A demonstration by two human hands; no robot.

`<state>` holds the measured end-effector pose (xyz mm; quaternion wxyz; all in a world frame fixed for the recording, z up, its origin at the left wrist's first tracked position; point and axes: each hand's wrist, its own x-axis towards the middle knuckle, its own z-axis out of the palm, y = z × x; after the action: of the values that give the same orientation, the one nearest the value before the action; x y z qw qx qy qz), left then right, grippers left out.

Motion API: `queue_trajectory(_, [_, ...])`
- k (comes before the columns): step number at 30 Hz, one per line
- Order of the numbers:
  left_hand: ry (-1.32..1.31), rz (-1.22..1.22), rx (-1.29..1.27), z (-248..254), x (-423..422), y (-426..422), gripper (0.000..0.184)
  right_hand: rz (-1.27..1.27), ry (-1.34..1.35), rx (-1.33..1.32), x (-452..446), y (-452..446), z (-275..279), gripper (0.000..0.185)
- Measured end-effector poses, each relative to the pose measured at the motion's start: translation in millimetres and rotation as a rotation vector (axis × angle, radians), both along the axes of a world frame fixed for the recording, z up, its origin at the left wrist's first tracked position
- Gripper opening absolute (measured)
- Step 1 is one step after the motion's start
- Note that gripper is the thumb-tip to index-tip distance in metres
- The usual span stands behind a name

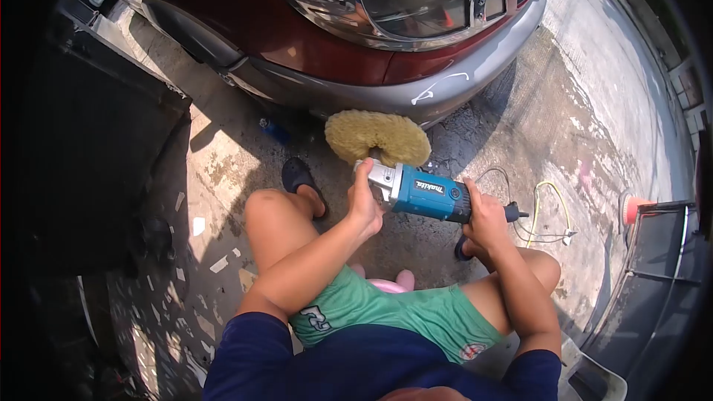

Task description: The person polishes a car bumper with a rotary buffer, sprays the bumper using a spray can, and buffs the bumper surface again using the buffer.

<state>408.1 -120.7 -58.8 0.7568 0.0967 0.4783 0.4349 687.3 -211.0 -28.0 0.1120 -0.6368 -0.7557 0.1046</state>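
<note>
Navy shirt (364, 360); left hand (365, 200) grips polisher (427, 193) front, right hand (486, 215) grips rear; yellow pad (356, 132) near bumper (479, 70).

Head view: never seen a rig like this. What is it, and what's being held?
No robot here: a person works bare-handed, filmed by one camera on their head that looks forward and down. The left hand grips the front of a blue Makita polisher; the right hand grips its rear end. Its round wool pad is up by the grey bumper of a dark red car; whether they touch, I can't tell. On the concrete ground to the right lies a yellow cord.
</note>
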Motion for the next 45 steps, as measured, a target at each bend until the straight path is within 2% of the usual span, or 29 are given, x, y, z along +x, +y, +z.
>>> queue_trajectory(4, [0.062,-0.007,-0.107,-25.3,-9.0,4.6,0.084,0.025,-0.005,-0.08,-8.1,11.3,-25.0,0.097])
queue_trajectory(11, [0.014,0.034,-0.243,-87.4,-4.2,27.7,0.076,0.013,-0.073,-0.227,-5.1,44.9,-81.8,0.092])
queue_trajectory(17, [0.064,0.0,-0.379,-123.5,2.7,43.3,0.076,-0.023,-0.146,-0.433,-1.6,67.6,-106.6,0.092])
queue_trajectory(19, [0.049,-0.035,-0.379,-125.9,11.3,45.3,0.077,-0.052,-0.166,-0.534,2.7,71.6,-101.1,0.094])
queue_trajectory(24, [-0.068,-0.108,-0.377,-122.7,40.3,37.1,0.083,-0.061,-0.178,-0.433,40.4,67.8,-84.3,0.088])
queue_trajectory(26, [-0.1,-0.101,-0.403,-107.1,63.6,34.0,0.082,-0.14,-0.19,-0.555,56.1,70.4,-53.7,0.088])
queue_trajectory(30, [-0.16,-0.149,-0.47,-110.3,110.5,41.5,0.081,-0.145,-0.234,-0.48,107.2,63.4,-53.9,0.09])
queue_trajectory(35, [-0.196,-0.216,-0.423,-131.2,149.8,47.6,0.082,-0.205,-0.263,-0.409,149.2,48.3,-84.2,0.094])
queue_trajectory(38, [-0.183,-0.197,-0.509,-142.4,147.6,51.2,0.081,-0.217,-0.208,-0.438,146.6,45.4,-93.9,0.092])
queue_trajectory(39, [-0.164,-0.212,-0.469,-144.8,143.6,50.1,0.081,-0.184,-0.187,-0.331,143.1,40.7,-100.9,0.091])
queue_trajectory(45, [-0.065,-0.092,-0.467,-144.3,85.5,38.7,0.08,-0.105,-0.14,-0.434,90.8,63.1,-121.7,0.09])
